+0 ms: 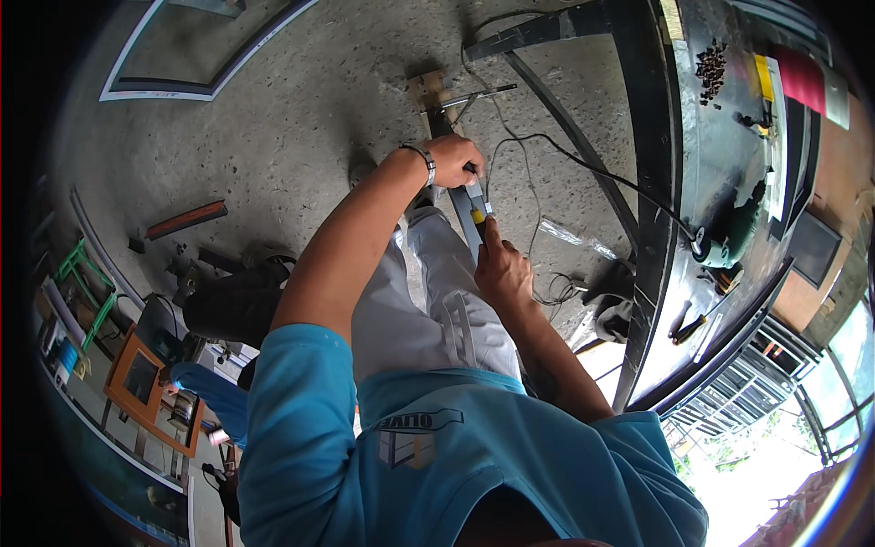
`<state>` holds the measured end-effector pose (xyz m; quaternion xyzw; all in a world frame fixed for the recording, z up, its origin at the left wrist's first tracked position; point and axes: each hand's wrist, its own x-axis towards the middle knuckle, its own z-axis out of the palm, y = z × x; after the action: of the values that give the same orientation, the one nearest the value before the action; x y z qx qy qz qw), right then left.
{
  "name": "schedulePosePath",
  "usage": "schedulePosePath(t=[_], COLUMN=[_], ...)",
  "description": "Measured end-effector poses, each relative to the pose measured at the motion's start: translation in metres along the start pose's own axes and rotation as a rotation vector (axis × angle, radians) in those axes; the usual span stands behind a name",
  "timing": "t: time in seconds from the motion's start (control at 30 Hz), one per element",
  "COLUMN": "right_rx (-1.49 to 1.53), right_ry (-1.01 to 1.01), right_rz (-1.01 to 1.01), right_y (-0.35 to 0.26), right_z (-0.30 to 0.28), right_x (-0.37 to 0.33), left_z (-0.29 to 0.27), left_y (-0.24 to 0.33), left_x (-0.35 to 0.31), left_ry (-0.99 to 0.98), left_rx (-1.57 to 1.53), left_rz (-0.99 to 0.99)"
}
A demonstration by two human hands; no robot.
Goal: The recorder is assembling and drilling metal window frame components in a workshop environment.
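My left hand, a bracelet at its wrist, is closed over a long dark metal bar. A small black piece shows between its fingers, too hidden to name. Nearer to me, my right hand is closed on a hand tool with a yellow-and-black handle, its forefinger lying along it. The tool's tip is not clear. Beneath the hands the bar slants toward my legs, its far end by a wooden block. A thin metal rod crosses there.
On the right, a metal workbench holds a green power tool, small dark fasteners and a yellow-and-black handled tool. Cables trail over the concrete floor. A metal frame lies far left; another person's sleeve shows lower left.
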<state>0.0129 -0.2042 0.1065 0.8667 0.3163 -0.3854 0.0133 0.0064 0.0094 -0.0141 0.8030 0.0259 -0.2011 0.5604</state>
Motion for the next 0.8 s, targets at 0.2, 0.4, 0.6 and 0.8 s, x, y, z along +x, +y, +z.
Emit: schedulePosePath(t=[0.2, 0.4, 0.6, 0.8], right_rx=[-0.001, 0.004, 0.036, 0.05], right_ry=[0.03, 0.017, 0.03, 0.073], right_rz=[-0.004, 0.012, -0.006, -0.008], right_y=[0.0048, 0.0005, 0.003, 0.0055], right_z=[0.003, 0.0033, 0.0039, 0.0094], right_x=[-0.0035, -0.0048, -0.004, -0.0008], left_z=[0.0027, 0.0041, 0.0032, 0.0016], left_y=[0.0029, 0.0037, 0.0053, 0.0028], left_x=[0.0022, -0.0019, -0.0017, -0.0025], left_ry=[-0.007, -0.007, -0.002, 0.001], left_rx=[0.013, 0.002, -0.005, 0.031], left_rz=[-0.002, -0.024, -0.004, -0.009])
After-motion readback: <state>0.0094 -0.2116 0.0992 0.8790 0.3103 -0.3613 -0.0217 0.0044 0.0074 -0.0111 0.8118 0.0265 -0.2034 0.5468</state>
